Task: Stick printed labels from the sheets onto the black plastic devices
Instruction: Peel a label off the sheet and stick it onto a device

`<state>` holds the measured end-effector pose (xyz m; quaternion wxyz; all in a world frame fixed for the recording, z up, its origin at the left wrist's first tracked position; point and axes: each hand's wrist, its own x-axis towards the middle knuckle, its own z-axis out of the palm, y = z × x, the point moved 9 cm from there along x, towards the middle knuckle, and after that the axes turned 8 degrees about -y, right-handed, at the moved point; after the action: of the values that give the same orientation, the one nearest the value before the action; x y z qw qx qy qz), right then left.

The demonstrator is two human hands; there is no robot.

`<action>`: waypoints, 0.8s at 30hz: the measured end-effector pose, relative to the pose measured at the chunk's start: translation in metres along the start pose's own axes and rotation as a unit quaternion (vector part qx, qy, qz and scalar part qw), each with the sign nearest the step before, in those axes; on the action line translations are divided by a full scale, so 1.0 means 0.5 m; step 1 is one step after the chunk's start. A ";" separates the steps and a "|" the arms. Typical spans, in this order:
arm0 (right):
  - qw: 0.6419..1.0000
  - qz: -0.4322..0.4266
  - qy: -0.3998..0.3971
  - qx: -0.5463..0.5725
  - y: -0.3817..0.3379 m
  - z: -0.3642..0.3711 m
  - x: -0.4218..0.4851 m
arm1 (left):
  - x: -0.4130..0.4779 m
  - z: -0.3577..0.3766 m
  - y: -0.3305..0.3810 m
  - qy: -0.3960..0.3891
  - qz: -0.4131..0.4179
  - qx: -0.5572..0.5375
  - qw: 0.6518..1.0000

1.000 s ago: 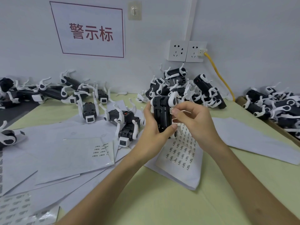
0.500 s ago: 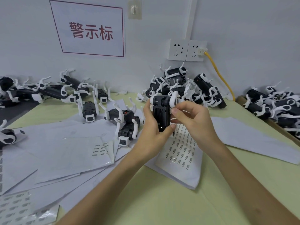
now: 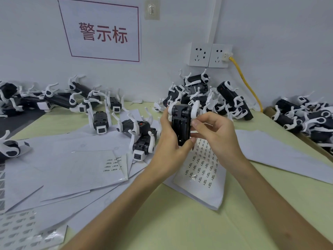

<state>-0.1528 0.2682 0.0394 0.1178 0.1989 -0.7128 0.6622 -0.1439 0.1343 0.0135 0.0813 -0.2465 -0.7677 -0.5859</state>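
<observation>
Over the sheet [image 3: 203,174] of labels on the table [image 3: 180,228], the left hand [image 3: 167,141] is gripping a black device [image 3: 181,127] upright, fingers and thumb curling round its body. The right hand [image 3: 218,136] is pinching the device's right edge with curled index finger and thumb; whether a label is lying between them is too small to tell.

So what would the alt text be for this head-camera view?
A person's left hand grips a black device upright over a label sheet while the right hand pinches its side. More devices and sheets litter the green table.
</observation>
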 end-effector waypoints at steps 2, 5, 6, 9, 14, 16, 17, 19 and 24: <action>1.000 0.000 0.002 0.000 0.001 -0.001 0.000 | 0.000 0.001 0.000 -0.001 0.000 0.003 1.000; 1.000 -0.003 0.001 0.002 0.004 -0.003 0.000 | -0.001 0.001 0.004 -0.002 0.003 0.009 1.000; 1.000 -0.003 -0.002 0.004 0.006 -0.003 0.000 | -0.001 0.001 0.006 -0.004 0.004 0.012 1.000; 1.000 0.007 -0.014 0.024 0.015 -0.005 0.002 | -0.003 0.000 0.009 -0.011 0.009 0.028 1.000; 0.998 0.024 -0.030 0.050 0.025 -0.006 0.005 | -0.004 -0.004 0.015 -0.011 0.024 0.046 0.999; 0.997 0.034 -0.028 0.068 0.029 -0.008 0.008 | -0.003 -0.006 0.021 -0.007 0.038 0.041 0.998; 0.996 0.038 -0.026 0.073 0.033 -0.010 0.009 | -0.002 -0.006 0.022 -0.008 0.043 0.033 0.998; 0.996 0.046 -0.027 0.073 0.040 -0.010 0.010 | 0.001 -0.004 0.018 -0.021 0.041 -0.001 0.999; 0.992 0.057 -0.076 0.080 0.048 0.022 0.011 | 0.004 0.002 0.003 -0.066 -0.004 -0.117 0.991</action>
<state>-0.1675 0.2578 0.0191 0.0088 0.2167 -0.6743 0.7059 -0.1447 0.1361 0.0154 -0.0013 -0.2888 -0.6984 -0.6549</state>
